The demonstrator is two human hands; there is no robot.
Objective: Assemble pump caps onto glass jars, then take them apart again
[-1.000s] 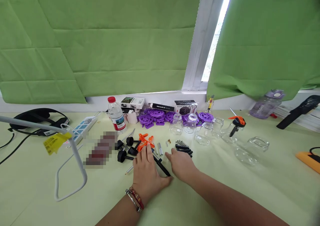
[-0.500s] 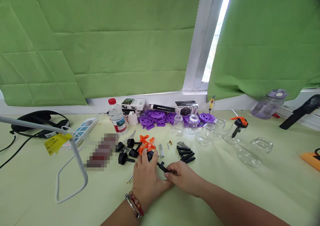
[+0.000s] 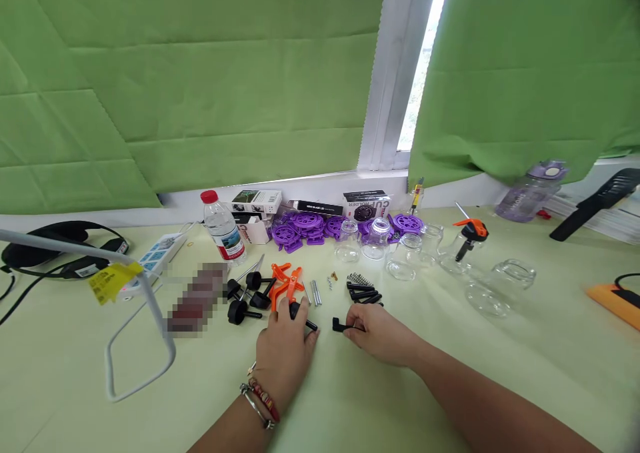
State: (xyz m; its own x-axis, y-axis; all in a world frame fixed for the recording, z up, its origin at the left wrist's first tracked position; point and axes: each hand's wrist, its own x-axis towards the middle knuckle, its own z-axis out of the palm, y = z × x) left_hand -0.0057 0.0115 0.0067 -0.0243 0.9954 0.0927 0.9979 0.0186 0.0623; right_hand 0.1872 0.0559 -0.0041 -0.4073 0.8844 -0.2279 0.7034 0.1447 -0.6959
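My left hand is closed on a black plastic cap with a side stem, its fingers over the round head. A slim black plastic handle piece with a wider, hooked end is pinched in my right hand, apart from the stem. Orange plastic levers lie just beyond my left fingers. Similar black caps with stems lie to the left, with thin metal rods among them. Short metal pins and small springs lie between the hands' far sides. Several black handle pieces lie beyond my right hand.
Purple plastic discs and boxes line the back by the wall. Clear glass jars stand to the right, one topped by an orange and black assembly. A water bottle and a white metal frame are left.
My right hand has drawn the slim black piece rightward, away from the cap's stem, so the two parts are now separate. The view has shifted slightly.
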